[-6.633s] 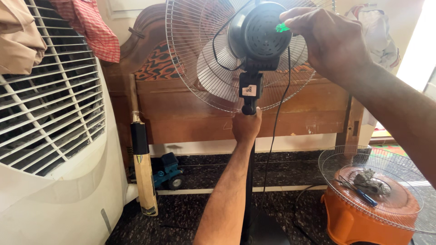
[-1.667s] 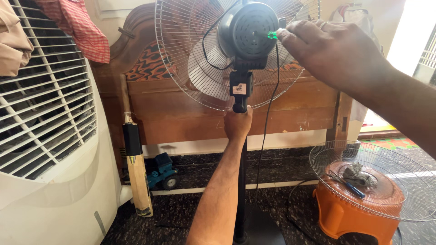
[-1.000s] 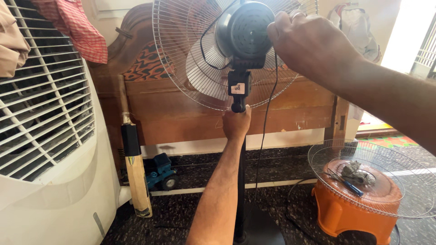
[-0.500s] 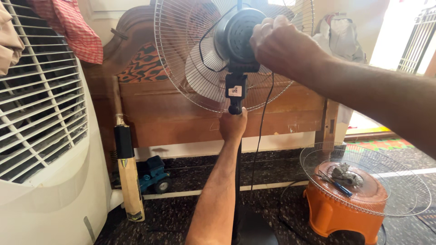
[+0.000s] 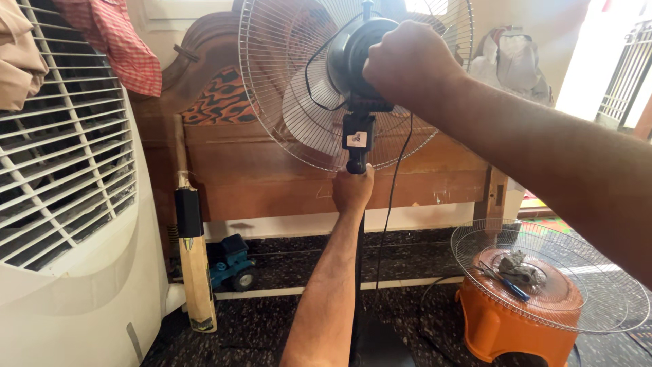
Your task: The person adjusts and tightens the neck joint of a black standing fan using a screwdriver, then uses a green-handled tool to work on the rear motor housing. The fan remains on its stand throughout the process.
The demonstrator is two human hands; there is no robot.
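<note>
**Fan held at pole and motor, front guard already off**

At the far left a white cooler (image 5: 68, 224) is seen, with cloths (image 5: 112, 41) draped over its top. Beside it a cricket bat (image 5: 193, 272) is leaned upright against a wooden headboard (image 5: 265, 170), and a small blue toy truck (image 5: 229, 261) is parked on the dark floor just next to the bat.

In the middle, the fan (image 5: 353, 81) is stood on its pole with the back of its head turned toward the camera. The left hand (image 5: 353, 190) is closed around the pole just under the black neck joint. The rear guard (image 5: 278, 102) and the pale blades are still mounted. The right hand (image 5: 411, 68) is wrapped over the black motor housing (image 5: 350, 58); its fingers are hidden behind the housing, so what they press or turn cannot be told. A black cord (image 5: 394, 197) hangs down from the motor.

At the right, a loose wire guard (image 5: 550, 272) is laid like a shallow bowl on an orange stool (image 5: 516, 326). Inside it a grey rag (image 5: 519, 266) and a blue-handled screwdriver (image 5: 506, 284) are resting. Judged from this, the front guard has been removed, while the blades, rear guard and motor remain assembled.
</note>
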